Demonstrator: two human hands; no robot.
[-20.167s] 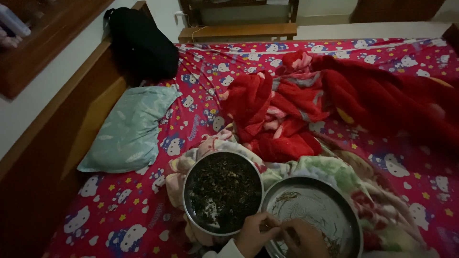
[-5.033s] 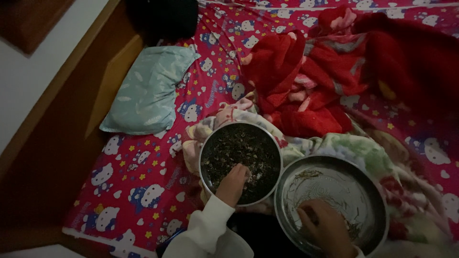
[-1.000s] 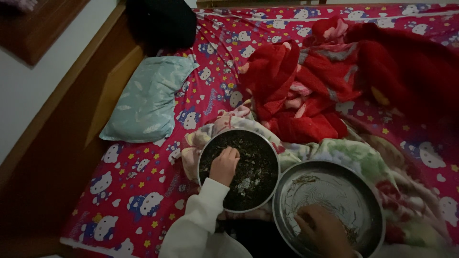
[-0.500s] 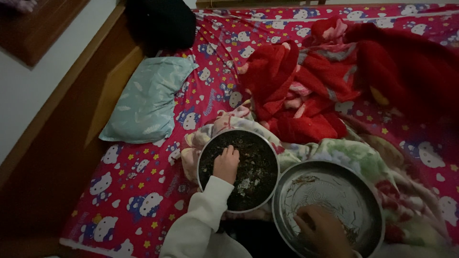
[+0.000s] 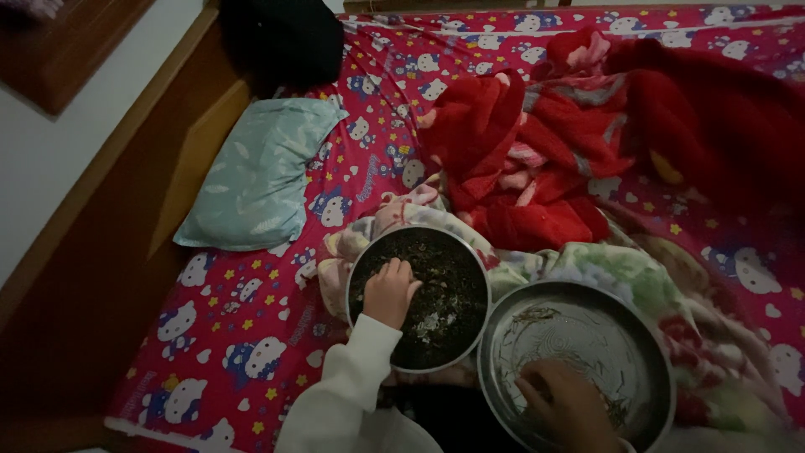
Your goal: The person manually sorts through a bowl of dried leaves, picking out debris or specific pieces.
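**Sorting dark bits between two metal dishes on the bed**

Sorting looked to be the step in hand. We had our left hand (image 5: 390, 291) down in the round metal bowl (image 5: 418, 298), fingers curled loosely into the dark, crumbly material (image 5: 444, 285) that covered its bottom; whether they pinched any of it we could not tell. Our right hand (image 5: 566, 407) rested inside the wide metal plate (image 5: 579, 365) just beside the bowl, fingers bent over a thin scatter of the same dark bits, and there too the grasp was hidden from us.

The next move, as we judged it, called for a light pinch and a short carry across the two touching rims, without tipping either dish on the soft bedding.

Both dishes were smooth, dull-shining steel, the bowl deeper, the plate shallow and flat. They sat on a rumpled, fleecy flowered blanket (image 5: 637, 268). Behind lay a crumpled red blanket (image 5: 545, 159), a pale teal pillow (image 5: 256, 176) and a red cartoon-print bedsheet (image 5: 243, 327), against a wooden bed frame (image 5: 126, 243).
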